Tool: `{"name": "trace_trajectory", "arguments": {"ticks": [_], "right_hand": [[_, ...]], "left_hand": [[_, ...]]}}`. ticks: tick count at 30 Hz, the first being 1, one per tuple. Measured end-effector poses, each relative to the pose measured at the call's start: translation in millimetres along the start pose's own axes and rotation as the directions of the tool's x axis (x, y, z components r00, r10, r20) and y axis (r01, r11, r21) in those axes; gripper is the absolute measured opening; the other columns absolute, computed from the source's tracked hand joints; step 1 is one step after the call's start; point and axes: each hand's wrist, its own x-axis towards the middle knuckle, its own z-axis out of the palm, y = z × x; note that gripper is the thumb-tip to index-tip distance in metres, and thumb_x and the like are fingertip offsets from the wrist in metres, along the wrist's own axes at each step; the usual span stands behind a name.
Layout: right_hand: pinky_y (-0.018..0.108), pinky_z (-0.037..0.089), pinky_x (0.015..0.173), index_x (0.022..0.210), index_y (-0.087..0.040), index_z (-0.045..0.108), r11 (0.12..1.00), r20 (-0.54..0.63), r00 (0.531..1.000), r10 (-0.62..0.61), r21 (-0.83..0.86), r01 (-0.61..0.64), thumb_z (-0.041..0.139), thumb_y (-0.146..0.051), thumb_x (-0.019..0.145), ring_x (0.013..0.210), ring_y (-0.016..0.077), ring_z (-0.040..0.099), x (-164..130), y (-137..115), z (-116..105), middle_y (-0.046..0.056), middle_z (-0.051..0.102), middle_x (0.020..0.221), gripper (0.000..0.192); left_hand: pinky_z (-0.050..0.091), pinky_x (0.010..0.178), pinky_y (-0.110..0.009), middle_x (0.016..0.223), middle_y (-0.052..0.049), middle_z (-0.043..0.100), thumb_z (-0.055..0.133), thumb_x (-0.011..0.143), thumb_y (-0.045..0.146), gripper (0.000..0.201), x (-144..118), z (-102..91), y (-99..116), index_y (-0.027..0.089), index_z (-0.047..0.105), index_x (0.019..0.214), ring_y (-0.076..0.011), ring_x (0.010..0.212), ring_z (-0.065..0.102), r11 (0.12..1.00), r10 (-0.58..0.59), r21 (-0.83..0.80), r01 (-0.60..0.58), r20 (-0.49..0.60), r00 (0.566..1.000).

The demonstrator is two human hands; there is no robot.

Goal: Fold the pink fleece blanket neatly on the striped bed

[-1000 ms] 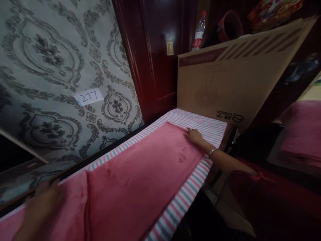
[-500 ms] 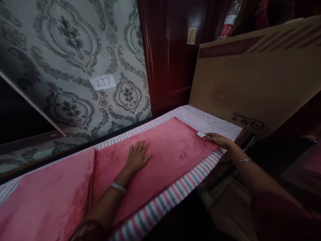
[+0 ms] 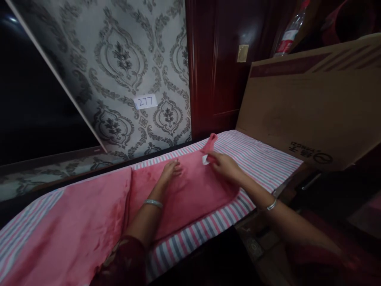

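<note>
"Looking down past your two arms, what do you have in front of you?"

"You have a pink cloth [image 3: 190, 194]. It lies along a striped sheet [image 3: 256, 159], and the stripes show on both long sides of it. A thick fold [image 3: 128, 200] runs across the cloth, to the left of your hands."

"And what is your left hand [image 3: 170, 171] doing?"

"Your left hand is flat-ish, with the fingers a bit bent and a bit apart. It is over the middle of the cloth and has hold of nothing. I can't tell how hard it presses, or if it presses at all."

"What about your right hand [image 3: 225, 166]?"

"Your right hand has its fingers closed on the end of the cloth, right by a small white tag [image 3: 205, 160]. That end is up off the sheet. The far corner [image 3: 212, 138] pokes up, and the near side bends in a curve. You wear a silver band on each wrist."

"What else is around you?"

"A big brown box [image 3: 309, 103] stands past the far end of the sheet, with a bottle [image 3: 288, 37] behind its top edge. A red door [image 3: 220, 87] is beside the box. On your left there is a wall [image 3: 122, 63] with curly leaves on it, a card [image 3: 145, 101] that says 277, and a black screen [image 3: 38, 91]."
</note>
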Motion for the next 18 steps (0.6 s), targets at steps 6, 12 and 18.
{"name": "trace_trajectory", "arguments": {"ticks": [6, 12, 18], "right_hand": [[0.031, 0.045, 0.076, 0.134, -0.024, 0.059, 0.93, 0.261, 0.913, -0.312, -0.113, 0.35, 0.047, -0.007, 0.088, 0.094, 0.0231, 0.064, -64.6, -82.8, 59.5, 0.008, 0.069, 0.104, 0.051], [0.041, 0.04, 0.095, 0.149, -0.022, 0.045, 0.902, 0.231, 0.908, -0.348, -0.18, 0.392, 0.046, -0.001, 0.085, 0.108, 0.0263, 0.057, -107.0, -66.8, 83.1, 0.012, 0.065, 0.115, 0.067], [0.038, 0.044, 0.08, 0.147, -0.023, 0.049, 0.911, 0.156, 0.928, -0.337, -0.194, 0.364, 0.044, -0.001, 0.084, 0.092, 0.0253, 0.058, -110.4, -56.4, 68.6, 0.009, 0.063, 0.102, 0.067]], "left_hand": [[0.058, 0.089, -0.042, 0.098, -0.015, 0.073, 0.045, 0.092, 0.065, 0.058, -3.8, 0.7, -4.6, 0.015, 0.064, 0.114, -0.0259, 0.095, 0.072, 0.985, -0.038, -0.166, 0.043, 0.029, 0.999], [0.056, 0.092, -0.038, 0.098, -0.01, 0.074, 0.067, 0.084, 0.038, 0.04, 0.0, 4.1, -14.0, 0.017, 0.062, 0.118, -0.0237, 0.095, 0.071, 0.978, 0.015, -0.206, -0.03, -0.075, 0.997], [0.055, 0.084, -0.035, 0.083, -0.006, 0.07, 0.071, 0.07, 0.012, 0.027, 20.8, 12.2, -4.9, 0.015, 0.066, 0.096, -0.0226, 0.086, 0.069, 0.993, 0.018, -0.107, -0.044, -0.231, 0.973]]}}
